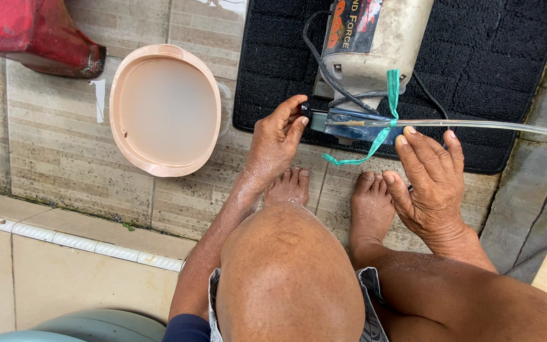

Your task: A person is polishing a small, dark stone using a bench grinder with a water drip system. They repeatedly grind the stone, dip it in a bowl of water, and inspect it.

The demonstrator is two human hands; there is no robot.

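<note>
The person is barefoot, with bare arms and bare legs. Both the left hand (276, 142) and the right hand (430, 183) are bare, with no rings, watch or gloves. The forearms and the shins look wet, with small drops on them. Shorts (370, 297) in a grey and white pattern show at the thighs, with a dark blue hem (188, 328) beside them
</note>
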